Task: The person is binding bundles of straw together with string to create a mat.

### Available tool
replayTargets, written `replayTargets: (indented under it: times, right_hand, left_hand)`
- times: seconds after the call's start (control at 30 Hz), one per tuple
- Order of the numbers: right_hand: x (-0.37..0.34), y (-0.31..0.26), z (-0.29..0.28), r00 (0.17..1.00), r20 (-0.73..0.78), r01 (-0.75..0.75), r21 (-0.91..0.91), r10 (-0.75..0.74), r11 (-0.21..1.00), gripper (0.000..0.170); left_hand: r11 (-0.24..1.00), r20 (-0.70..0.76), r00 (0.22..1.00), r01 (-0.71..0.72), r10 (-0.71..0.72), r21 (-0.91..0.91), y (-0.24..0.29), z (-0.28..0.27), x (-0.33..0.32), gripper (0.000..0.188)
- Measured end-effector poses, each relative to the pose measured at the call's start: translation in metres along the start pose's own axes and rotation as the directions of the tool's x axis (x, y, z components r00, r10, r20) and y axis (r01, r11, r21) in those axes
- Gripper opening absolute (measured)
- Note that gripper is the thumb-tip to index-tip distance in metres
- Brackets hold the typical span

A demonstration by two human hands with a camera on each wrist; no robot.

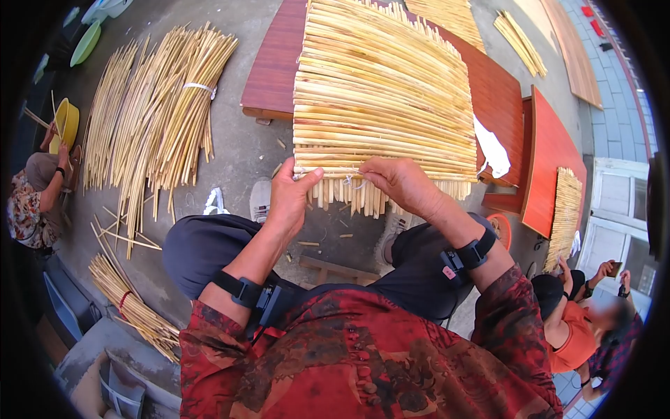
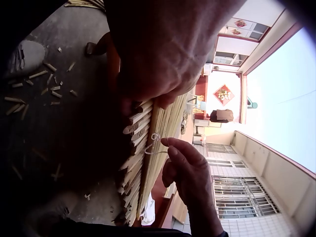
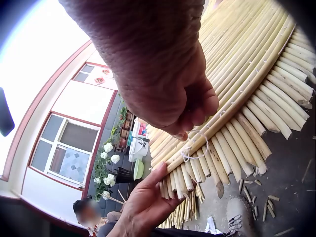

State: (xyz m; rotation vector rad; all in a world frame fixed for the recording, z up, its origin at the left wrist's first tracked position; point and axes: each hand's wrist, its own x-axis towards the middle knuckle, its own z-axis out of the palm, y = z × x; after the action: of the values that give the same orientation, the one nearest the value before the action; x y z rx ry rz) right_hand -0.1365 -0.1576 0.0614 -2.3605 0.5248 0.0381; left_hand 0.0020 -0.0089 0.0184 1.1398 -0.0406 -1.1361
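1. Two hands busy: left hand (image 1: pixel 287 201) grips the stalk mat (image 1: pixel 380 91) at its near corner, thumb on top; right hand (image 1: pixel 406 183) pinches the white string (image 3: pixel 186 158).
2. Mat lies over the red wooden table (image 1: pixel 272 77), near edge overhanging by the knees (image 1: pixel 199 241).
3. Looks like edge-tying imo; string loop's slack, so next move calls for a snug pull, mat held flat.

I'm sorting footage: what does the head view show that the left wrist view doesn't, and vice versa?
Only the head view: a yellow bucket, a green basin, a person in orange.
Only the left wrist view: a red diamond sign, a barred window, open sky.
Both: the left hand on the stalk mat, the right hand pinching the white string.
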Motion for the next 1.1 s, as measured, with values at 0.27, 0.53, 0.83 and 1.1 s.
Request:
replayTargets:
  times: [0.27,0.53,0.83,1.1]
  right_hand:
    - [-0.0009,0.0074,-0.0006,0.984,0.129,0.118,0.065,-0.126,0.991,0.023]
    - [0.0009,0.0075,-0.0017,0.971,0.233,0.041,0.079,-0.059,0.996,0.026]
    - [0.0003,0.0074,0.0000,0.974,0.188,0.096,0.159,-0.126,0.983,0.026]
    - [0.0015,0.0041,-0.0048,0.964,0.252,0.047,0.153,-0.085,0.987,0.027]
  left_hand:
    - [0.999,0.016,0.999,-0.035,0.035,0.008,0.0020,-0.0023,-0.0010,0.036]
    - [0.999,0.012,0.999,-0.048,0.048,0.014,0.0023,-0.0020,-0.0025,0.035]
    - [0.999,-0.006,0.999,-0.053,0.053,0.009,0.0052,-0.0012,-0.0035,0.028]
    - [0.999,0.014,0.999,-0.037,0.037,0.013,0.0053,-0.0030,-0.0031,0.033]
